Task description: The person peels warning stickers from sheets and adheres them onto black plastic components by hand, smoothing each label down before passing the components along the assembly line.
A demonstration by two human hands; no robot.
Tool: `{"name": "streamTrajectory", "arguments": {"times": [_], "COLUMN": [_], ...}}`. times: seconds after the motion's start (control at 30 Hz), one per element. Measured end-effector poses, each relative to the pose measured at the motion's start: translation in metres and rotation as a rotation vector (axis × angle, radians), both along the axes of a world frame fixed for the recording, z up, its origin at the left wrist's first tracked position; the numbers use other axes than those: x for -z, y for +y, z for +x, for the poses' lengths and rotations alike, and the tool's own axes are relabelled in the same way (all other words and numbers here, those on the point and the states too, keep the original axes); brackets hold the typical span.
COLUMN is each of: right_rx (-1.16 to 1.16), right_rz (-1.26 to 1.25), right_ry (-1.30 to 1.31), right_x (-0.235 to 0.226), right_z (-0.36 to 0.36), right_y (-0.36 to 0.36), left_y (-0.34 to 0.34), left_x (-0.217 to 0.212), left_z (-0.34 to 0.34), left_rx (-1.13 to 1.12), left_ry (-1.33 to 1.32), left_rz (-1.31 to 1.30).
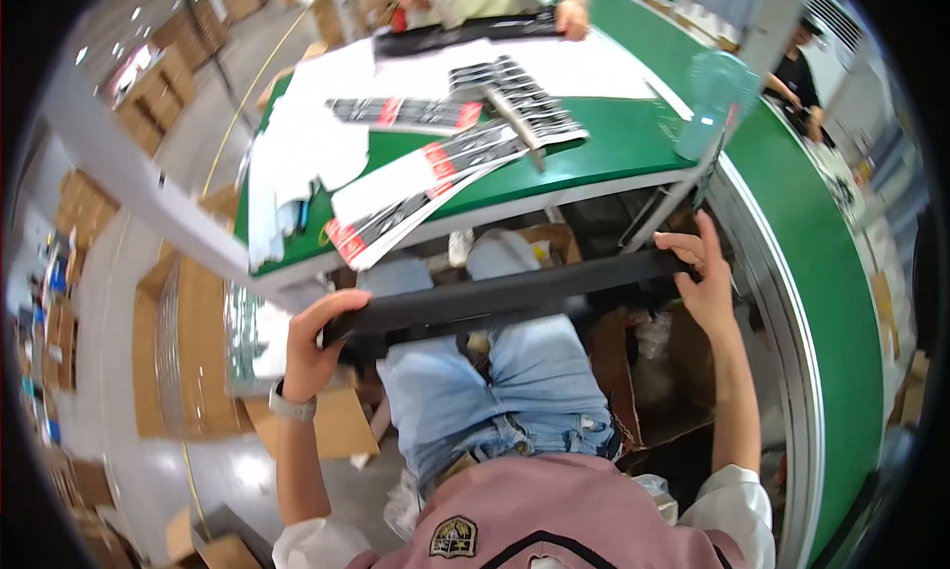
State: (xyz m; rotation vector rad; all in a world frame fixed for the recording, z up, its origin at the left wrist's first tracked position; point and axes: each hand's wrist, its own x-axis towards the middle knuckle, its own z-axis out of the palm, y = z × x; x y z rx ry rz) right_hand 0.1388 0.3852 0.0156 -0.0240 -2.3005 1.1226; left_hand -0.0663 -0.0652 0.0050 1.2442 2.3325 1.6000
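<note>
A long, flat black strip (515,292) stretches level across my lap, in front of the table edge; its exact kind I cannot make out. Its left end is gripped by my left hand (315,343), thumb on top and fingers curled under. At the other end, my right hand (705,277) holds it between thumb and fingers, with the index finger pointing up. Printed card sleeves (435,178) in black, white and red lie fanned out on the green table (614,139) beyond the strip. A stack of black-and-white printed strips (539,104) rests behind them.
Across the table a person's hand (572,20) touches another black strip (465,35). A clear bluish plastic bottle (714,99) stands at the right near a metal post. Open cardboard boxes (163,371) sit on the floor at left. A green conveyor (841,371) runs along the right.
</note>
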Motion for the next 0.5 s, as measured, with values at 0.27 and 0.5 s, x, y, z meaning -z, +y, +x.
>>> {"name": "streamTrajectory", "arguments": {"times": [0.27,0.5], "right_rx": [-0.193,-0.503], "right_rz": [0.275,-0.433], "right_ry": [-0.109,0.03], "right_x": [-0.005,0.002], "right_z": [-0.027,-0.072], "right_y": [-0.066,-0.158], "left_y": [0.012,0.032], "left_x": [0.017,0.032], "left_z": [0.005,0.006], "left_rx": [-0.048,-0.259], "left_ry": [0.178,0.118], "left_rz": [-0.149,-0.178]}}
